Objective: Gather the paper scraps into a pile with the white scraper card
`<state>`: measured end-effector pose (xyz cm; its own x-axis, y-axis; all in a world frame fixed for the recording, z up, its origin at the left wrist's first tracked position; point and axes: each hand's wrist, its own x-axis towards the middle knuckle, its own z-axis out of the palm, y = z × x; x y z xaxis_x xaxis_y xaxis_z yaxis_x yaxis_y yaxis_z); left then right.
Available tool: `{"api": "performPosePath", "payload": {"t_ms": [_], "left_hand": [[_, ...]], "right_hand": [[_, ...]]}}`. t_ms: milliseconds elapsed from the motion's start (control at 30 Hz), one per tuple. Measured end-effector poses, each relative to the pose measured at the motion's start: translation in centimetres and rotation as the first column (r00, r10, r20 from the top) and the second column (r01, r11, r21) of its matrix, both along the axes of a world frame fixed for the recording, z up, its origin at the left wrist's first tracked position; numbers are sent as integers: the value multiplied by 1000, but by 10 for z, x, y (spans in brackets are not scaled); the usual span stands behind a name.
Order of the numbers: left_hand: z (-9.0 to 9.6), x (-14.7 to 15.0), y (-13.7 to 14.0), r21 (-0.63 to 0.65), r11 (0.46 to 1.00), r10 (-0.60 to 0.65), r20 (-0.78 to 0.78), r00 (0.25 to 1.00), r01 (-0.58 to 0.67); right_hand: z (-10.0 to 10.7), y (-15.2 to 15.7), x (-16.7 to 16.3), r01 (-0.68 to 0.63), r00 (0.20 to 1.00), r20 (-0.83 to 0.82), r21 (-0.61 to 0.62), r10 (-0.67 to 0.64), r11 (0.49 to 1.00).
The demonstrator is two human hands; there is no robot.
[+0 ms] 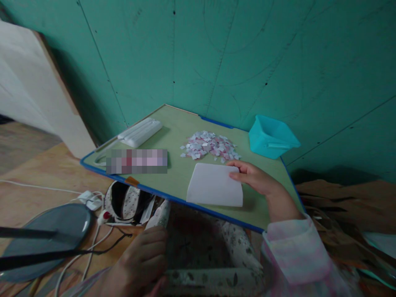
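My right hand (252, 176) pinches a white rectangular sheet (215, 184) by its upper right corner, thumb on top. The sheet sits over the near part of the green tabletop (176, 189), slightly curved along its lower edge. Just beyond it lies a loose heap of small white and pinkish paper pieces (210, 146). My left hand (144, 251) is low in front of the table, its fingers curled into a fist beside floral-patterned fabric (161, 214). Whatever those fingers hold, if anything, is hidden.
A turquoise bin (269, 140) stands at the table's right back. White wrapped bundles (140, 133) and a blurred-out object (136, 161) lie on the left. Below are an open polka-dot pouch (123, 202), white cables (40, 186) and a grey round base (62, 235). A green wall (192, 53) rises behind.
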<state>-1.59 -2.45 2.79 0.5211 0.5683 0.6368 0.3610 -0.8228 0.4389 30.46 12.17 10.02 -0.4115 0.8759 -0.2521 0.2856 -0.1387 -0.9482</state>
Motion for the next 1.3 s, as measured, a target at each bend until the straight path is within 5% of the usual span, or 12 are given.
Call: {"api": "performPosePath", "payload": {"t_ms": [200, 300, 433, 533, 633, 767, 933, 1133, 1200, 1300], "left_hand": [[7, 1, -1, -18, 1000, 0, 12, 1000, 0], [5, 2, 0, -33, 998, -44, 25, 999, 45], [-3, 7, 4, 19, 996, -86, 129, 988, 84], [-7, 11, 6, 3, 996, -93, 122, 988, 93], [-9, 13, 6, 1, 993, -116, 115, 987, 117], [-15, 14, 4, 14, 991, -135, 122, 983, 134], [-19, 13, 2, -35, 984, -171, 78, 982, 174], [-19, 16, 4, -26, 979, -199, 119, 973, 203], [-16, 17, 4, -17, 982, -183, 116, 976, 186], [-9, 16, 4, -16, 984, -176, 94, 980, 178]], "right_hand": [[-3, -6, -8, -233, 965, 117, -43, 237, 971], [0, -6, -7, -246, 963, 115, -17, 246, 969], [3, -6, -4, -128, 989, 72, 14, 127, 992], [1, 0, -2, 165, 985, -57, 84, -161, 983], [-3, 15, 8, 488, 863, -254, 191, -437, 852], [-10, 37, 31, 702, 708, -391, 294, -588, 649], [-14, 43, 43, 801, 583, -299, 365, -755, 474], [-12, 39, 40, 760, 443, -146, 585, -884, 285], [-12, 40, 41, 744, 449, -143, 606, -882, 281], [-13, 41, 39, 740, 515, -107, 556, -850, 378]]}}
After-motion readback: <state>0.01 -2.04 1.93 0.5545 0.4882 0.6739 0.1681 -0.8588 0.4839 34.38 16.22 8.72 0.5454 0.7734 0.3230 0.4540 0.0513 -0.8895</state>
